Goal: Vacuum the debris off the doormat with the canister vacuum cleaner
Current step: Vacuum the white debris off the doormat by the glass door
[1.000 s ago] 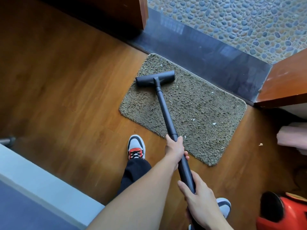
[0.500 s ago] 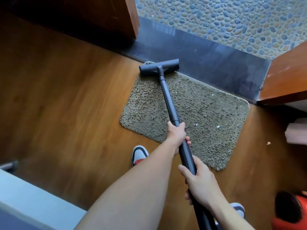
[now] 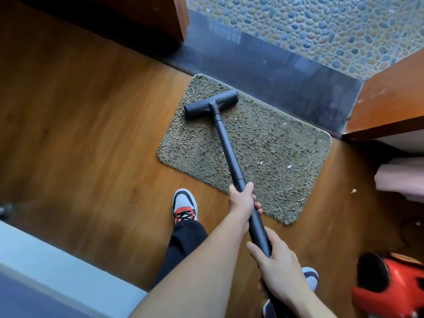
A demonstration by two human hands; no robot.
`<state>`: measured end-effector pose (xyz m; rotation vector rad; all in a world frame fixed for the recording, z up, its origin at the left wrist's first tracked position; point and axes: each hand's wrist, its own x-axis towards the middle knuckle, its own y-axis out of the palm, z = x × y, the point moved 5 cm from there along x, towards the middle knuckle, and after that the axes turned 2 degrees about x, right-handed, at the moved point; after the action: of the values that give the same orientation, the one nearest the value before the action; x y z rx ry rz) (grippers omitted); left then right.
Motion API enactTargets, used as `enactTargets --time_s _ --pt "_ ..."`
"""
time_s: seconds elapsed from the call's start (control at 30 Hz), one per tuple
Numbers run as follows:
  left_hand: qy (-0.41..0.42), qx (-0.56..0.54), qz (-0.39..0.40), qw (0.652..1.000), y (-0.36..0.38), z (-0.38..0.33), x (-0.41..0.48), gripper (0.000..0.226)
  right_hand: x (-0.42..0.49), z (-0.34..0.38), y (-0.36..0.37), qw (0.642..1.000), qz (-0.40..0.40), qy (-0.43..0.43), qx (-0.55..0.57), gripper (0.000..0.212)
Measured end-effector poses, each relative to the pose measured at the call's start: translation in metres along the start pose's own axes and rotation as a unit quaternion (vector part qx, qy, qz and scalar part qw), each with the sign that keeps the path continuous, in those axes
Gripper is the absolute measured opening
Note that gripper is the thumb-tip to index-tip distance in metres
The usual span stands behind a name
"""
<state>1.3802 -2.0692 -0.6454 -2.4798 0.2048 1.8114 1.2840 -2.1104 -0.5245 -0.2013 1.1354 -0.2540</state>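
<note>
Left hand [image 3: 243, 201] wrapped round wand [image 3: 227, 145] over doormat [image 3: 275, 138] near edge, likely steering; right hand [image 3: 275, 267] wrapped lower, driving. Floor head [image 3: 211, 103] flat on doormat's far-left part; white debris [image 3: 289, 166] lies on doormat's right half.

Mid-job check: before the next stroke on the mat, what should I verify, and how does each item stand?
1. Grip of left hand on wand: ok.
2. Grip of right hand on wand: ok.
3. Contact of nozzle with mat, far left part: ok.
4. Right half of mat free of debris: not ok, white specks lie there.
5. Position of shoe, off mat: ok.
6. Suction on: cannot tell.
</note>
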Motion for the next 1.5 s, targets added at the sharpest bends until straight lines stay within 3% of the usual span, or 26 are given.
enactTargets --time_s 0.2,0.37,0.83,1.13,1.33,1.5 --pt "0.034 0.0 0.005 0.999 -0.005 -0.04 0.015 0.025 0.036 0.034 0.006 0.999 0.015 -0.025 0.017 0.023" --pt "0.035 0.02 -0.016 0.999 0.007 -0.033 0.011 0.026 0.039 0.021 -0.006 0.999 0.028 -0.027 0.02 0.018" --pt "0.002 -0.005 -0.027 1.0 0.112 0.175 -0.069 0.021 -0.043 -0.179 -0.114 0.995 0.074 -0.045 -0.05 0.015" --pt "-0.022 -0.037 -0.038 0.998 0.126 0.266 -0.108 0.027 -0.09 -0.265 -0.127 0.996 0.068 0.001 -0.052 0.045" --pt "0.001 -0.045 -0.057 0.997 0.104 0.257 -0.094 0.029 -0.074 -0.257 -0.11 0.993 0.055 -0.03 -0.098 0.051" --pt "0.032 -0.047 -0.067 0.996 0.088 0.21 -0.066 0.027 -0.049 -0.211 -0.091 0.991 0.092 -0.046 -0.08 0.028"
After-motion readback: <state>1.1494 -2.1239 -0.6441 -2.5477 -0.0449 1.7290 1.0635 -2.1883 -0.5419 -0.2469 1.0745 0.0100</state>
